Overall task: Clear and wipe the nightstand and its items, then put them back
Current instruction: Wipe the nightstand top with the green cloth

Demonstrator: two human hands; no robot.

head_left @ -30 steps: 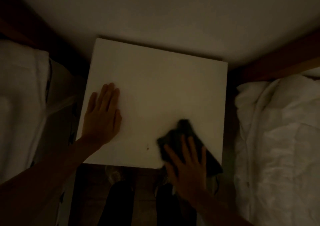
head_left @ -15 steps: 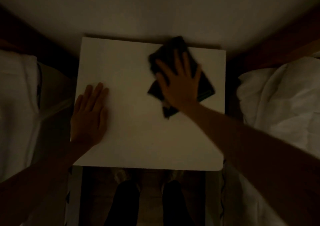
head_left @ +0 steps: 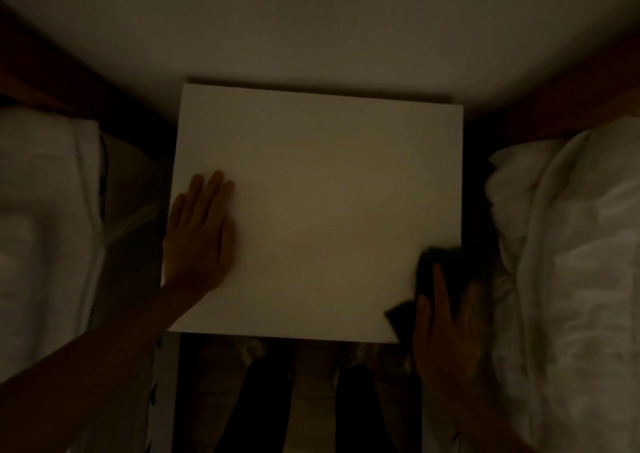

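The white square top of the nightstand (head_left: 322, 189) fills the middle of the dim view, with nothing standing on it. My left hand (head_left: 199, 237) lies flat on its left edge, fingers straight and together. At the near right corner my right hand (head_left: 446, 324) presses a dark cloth (head_left: 440, 265) with straight fingers. Part of the cloth hangs past the right edge and is lost in shadow.
White bedding (head_left: 45, 227) lies close on the left and a rumpled white duvet (head_left: 571, 262) on the right. A pale wall (head_left: 311, 26) stands behind the nightstand. My dark-trousered legs (head_left: 263, 404) stand in front of it on the floor.
My right hand has swept the cloth from the far right of the top back to the near right corner. The left hand has stayed flat in its place.
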